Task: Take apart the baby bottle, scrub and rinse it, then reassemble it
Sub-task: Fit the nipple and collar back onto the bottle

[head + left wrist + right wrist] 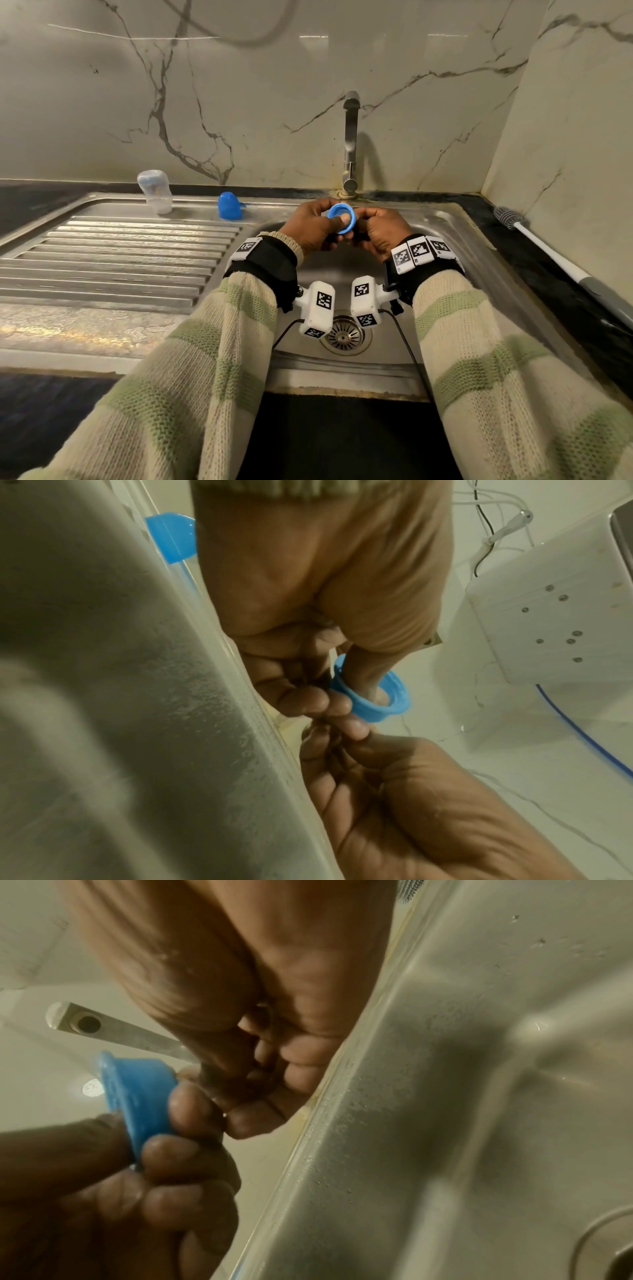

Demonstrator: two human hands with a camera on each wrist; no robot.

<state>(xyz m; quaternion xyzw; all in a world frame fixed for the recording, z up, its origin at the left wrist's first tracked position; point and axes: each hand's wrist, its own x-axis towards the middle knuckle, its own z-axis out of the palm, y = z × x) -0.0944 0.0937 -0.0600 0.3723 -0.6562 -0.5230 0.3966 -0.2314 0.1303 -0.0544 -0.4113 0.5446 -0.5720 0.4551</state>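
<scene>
Over the sink basin (455,246) my two hands hold a blue collar ring (340,219) between them. My left hand (315,226) grips the ring, its thumb pushed into the wide opening, as the left wrist view shows at the ring (373,696). My right hand (383,229) has its fingers curled and pinches at the ring's narrow end (137,1096); what lies between those fingertips is hidden. The clear bottle body (154,192) stands at the back of the drainboard. The blue cap (229,205) sits to its right.
The faucet (350,144) rises behind my hands with no water running. A white-handled bottle brush (534,240) lies on the dark counter at the right. The ribbed drainboard (120,253) stretches to the left, and the drain (344,337) is below my wrists.
</scene>
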